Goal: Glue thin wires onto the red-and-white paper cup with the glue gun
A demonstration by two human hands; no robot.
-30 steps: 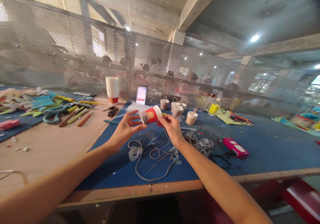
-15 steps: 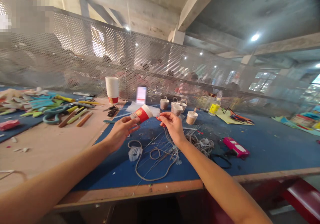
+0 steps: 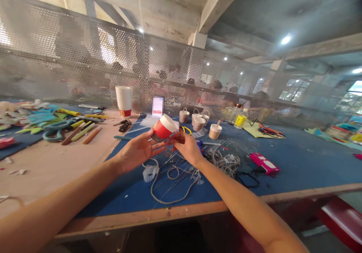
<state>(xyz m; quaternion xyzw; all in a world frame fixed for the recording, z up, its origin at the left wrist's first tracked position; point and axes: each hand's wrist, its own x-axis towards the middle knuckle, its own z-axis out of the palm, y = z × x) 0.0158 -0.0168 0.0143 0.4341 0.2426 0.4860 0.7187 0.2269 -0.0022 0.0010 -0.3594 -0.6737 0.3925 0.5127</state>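
Note:
A red and white paper cup [image 3: 164, 128] is tilted above the blue mat, its white end up and to the right. My left hand [image 3: 138, 147] holds it from the left, thumb and forefinger on its side, the other fingers spread beneath. My right hand [image 3: 185, 146] is closed, its fingertips pinching the cup's lower right edge; any small piece between them is hidden. Below the hands lie a grey cord [image 3: 181, 200], thin clear sticks and a clear ribbed plastic piece [image 3: 150, 172]. Yellow-handled scissors [image 3: 186, 130] show just behind my right hand.
Small cups with cord handles [image 3: 199, 123] stand ahead, beside a tan cup [image 3: 215, 131]. Farther back are a cup stack [image 3: 123, 101], a phone [image 3: 157, 106] and a yellow-labelled bottle [image 3: 241, 120]. Scissors [image 3: 58, 129] and markers lie left; a magenta device [image 3: 264, 164] lies right. A perforated screen rises behind.
My right hand has moved left and down to the cup, from holding a small red piece apart from it. The cup has turned more upright, and my left fingers have spread beneath it.

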